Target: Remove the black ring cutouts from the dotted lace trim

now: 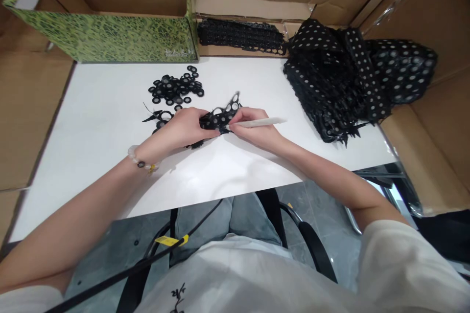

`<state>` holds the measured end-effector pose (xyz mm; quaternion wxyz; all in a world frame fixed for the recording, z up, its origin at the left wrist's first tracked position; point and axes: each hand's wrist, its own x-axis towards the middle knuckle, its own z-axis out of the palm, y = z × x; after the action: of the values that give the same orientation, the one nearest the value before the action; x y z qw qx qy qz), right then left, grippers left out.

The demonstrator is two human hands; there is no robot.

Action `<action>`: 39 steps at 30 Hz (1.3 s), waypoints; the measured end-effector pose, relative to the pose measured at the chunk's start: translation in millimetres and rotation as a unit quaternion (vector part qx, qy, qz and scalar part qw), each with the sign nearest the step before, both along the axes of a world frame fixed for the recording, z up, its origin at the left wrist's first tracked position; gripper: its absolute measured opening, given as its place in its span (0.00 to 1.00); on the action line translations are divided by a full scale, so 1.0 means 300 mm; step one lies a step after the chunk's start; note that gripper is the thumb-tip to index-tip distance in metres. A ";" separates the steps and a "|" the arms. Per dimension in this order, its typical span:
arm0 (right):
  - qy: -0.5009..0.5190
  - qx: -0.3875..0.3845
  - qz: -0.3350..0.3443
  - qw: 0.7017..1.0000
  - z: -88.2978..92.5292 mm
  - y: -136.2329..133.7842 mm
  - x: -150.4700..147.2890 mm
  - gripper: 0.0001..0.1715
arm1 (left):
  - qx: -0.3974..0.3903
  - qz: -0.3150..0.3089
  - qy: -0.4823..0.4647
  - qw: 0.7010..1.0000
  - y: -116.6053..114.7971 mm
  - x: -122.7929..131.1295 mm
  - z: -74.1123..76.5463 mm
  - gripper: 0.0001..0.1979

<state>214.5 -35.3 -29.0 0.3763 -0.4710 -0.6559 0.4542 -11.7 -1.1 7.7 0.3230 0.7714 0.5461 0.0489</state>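
Left of the ring pile (175,89) the tabletop (91,122) is bare and wide. Behind the ring pile a green box (106,36) blocks the way. Far right of it, spotted black sheets (330,88) stack high.

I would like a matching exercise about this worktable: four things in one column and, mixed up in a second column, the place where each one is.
Things
1. white stick tool
2. holed black piece
3. black rings
4. green box

Places
a. at the back left of the table
b. held in the right hand
c. gripped by the left hand
d. loose in a heap on the table, beyond the hands

Pairs: 1-b, 2-c, 3-d, 4-a
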 end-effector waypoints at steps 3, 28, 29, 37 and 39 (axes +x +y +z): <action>-0.011 0.006 -0.006 1.000 -0.004 -0.003 -0.009 0.07 | 0.021 -0.001 0.001 1.000 -0.001 0.006 -0.012 0.17; 0.009 -0.045 -0.025 0.999 0.013 0.011 -0.001 0.11 | -0.036 -0.020 -0.101 0.994 0.039 -0.035 -0.036 0.19; 0.025 -0.067 -0.027 0.997 0.020 0.021 0.013 0.12 | -0.040 -0.018 -0.108 0.993 0.040 -0.038 -0.031 0.19; 0.137 -0.095 -0.001 0.986 0.043 0.061 0.065 0.08 | -0.051 -0.019 -0.141 0.989 0.053 -0.056 -0.009 0.18; 0.156 -0.123 0.004 0.980 0.041 0.057 0.063 0.10 | -0.047 -0.038 -0.146 0.987 0.053 -0.056 -0.008 0.18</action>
<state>233.3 -18.1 -16.7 0.4113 -0.4343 -0.5304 0.6007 -28.7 14.8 5.4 0.4369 0.7600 0.4652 0.1229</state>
